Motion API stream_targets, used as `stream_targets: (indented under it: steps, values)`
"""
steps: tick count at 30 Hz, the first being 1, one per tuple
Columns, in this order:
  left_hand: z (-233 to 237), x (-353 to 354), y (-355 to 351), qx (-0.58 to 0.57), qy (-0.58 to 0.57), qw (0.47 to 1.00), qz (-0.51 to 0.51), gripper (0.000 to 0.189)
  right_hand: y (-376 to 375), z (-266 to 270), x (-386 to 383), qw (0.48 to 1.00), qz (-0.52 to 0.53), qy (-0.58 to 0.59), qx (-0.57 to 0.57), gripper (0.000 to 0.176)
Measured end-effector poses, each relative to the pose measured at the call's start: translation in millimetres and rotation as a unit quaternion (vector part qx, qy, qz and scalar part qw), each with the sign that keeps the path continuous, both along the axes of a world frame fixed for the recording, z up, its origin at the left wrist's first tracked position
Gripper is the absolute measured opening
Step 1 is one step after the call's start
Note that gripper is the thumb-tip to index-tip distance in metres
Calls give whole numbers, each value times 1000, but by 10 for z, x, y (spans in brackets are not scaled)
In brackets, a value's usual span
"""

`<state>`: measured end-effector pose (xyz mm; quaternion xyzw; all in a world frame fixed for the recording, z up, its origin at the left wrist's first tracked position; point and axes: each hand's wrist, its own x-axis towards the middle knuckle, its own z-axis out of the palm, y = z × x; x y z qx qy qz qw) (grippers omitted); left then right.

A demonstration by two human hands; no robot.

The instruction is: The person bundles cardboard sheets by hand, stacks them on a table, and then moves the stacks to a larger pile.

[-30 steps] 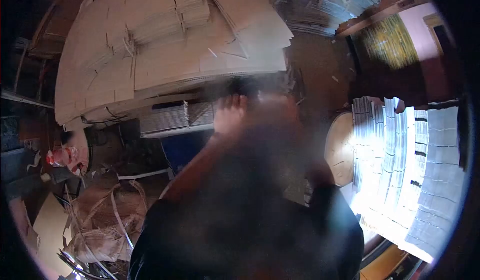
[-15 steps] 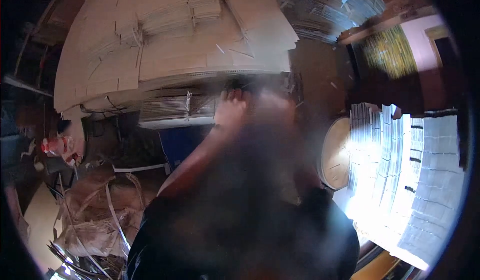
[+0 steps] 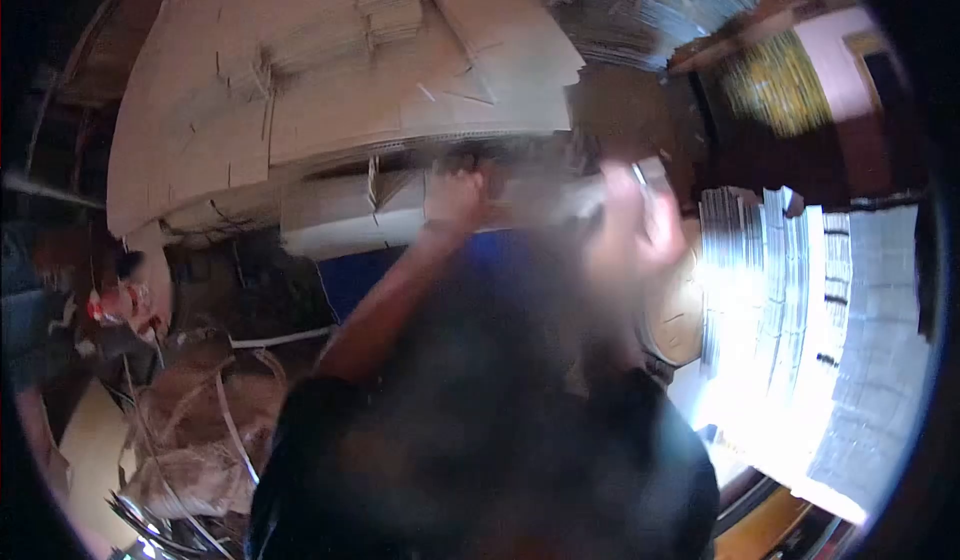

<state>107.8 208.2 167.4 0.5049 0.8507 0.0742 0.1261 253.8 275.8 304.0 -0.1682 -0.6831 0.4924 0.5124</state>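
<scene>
My left hand (image 3: 455,198) rests at a tied bundle of flat cardboard (image 3: 340,210), its fingers curled over the top edge. A pale tie (image 3: 374,182) runs round the bundle to the left of this hand. My right hand (image 3: 637,222) is raised to the right, apart from the bundle and smeared by motion. A small light-coloured strip (image 3: 640,173) shows at its fingertips; I cannot tell whether the hand grips it. Haze over the middle of the view blurs the area between both hands.
A large stack of brown cardboard sheets (image 3: 330,70) lies beyond the bundle. Brightly lit stacks (image 3: 770,290) stand at right beside a round tan-topped object (image 3: 677,310). A blue surface (image 3: 360,282) shows below the bundle. At lower left sits a brown sack (image 3: 190,470) with straps.
My right hand has moved right and away from the bundle, with a light strip now showing at its fingers. My left hand stays at the bundle, slightly shifted in view.
</scene>
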Motion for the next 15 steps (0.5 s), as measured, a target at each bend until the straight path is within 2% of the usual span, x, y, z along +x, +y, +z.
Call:
stream_targets:
  steps: [1, 2, 3, 4, 5, 6, 7, 8, 9, 11, 13, 14, 15]
  values:
    - [-148, 80, -59, 22, 44, 999, 6, 90, -146, 207, -193, 994, -90, -63, 4, 8]
    - [-420, 133, -97, 95, 103, 990, 0, 88, -183, 58, -434, 996, -42, -38, -71, 9]
    - [-485, 151, -121, 62, 111, 992, 9, 88, -220, -158, -683, 989, 12, -11, -144, 11]
    - [-430, 167, -151, 59, 118, 991, 5, 88, -377, -327, -877, 972, 91, -64, -209, 11]
    - [-336, 191, -172, 75, 117, 990, 8, 86, -685, -360, -1020, 968, 132, -147, -153, 14]
    - [-239, 196, -169, 93, 117, 989, 14, 84, -1111, -307, -1164, 954, 275, -12, -116, 21]
    - [-189, 188, -153, 112, 114, 987, 22, 82, -1498, -169, -1252, 868, 480, 129, 4, 27]
    - [-380, 169, -120, 162, 123, 979, 26, 81, -2029, 195, -1030, 662, 674, 171, -278, 28]
    - [-354, 179, -124, 160, 121, 980, 23, 81, -2350, 405, -1022, 772, 608, 187, -6, 29]
    - [-133, 152, -136, 136, 104, 985, 17, 83, -2350, 505, -927, 782, 601, 163, 14, 28]
    - [-115, 135, -139, 119, 82, 989, 20, 87, -2295, 570, -834, 795, 592, 116, 58, 27]
    - [-149, 131, -150, 127, 87, 988, 19, 81, -2241, 585, -780, 799, 589, 88, 81, 27]
    - [-204, 130, -149, 138, 91, 986, 20, 75, -1930, 363, -809, 861, 482, 36, 159, 24]
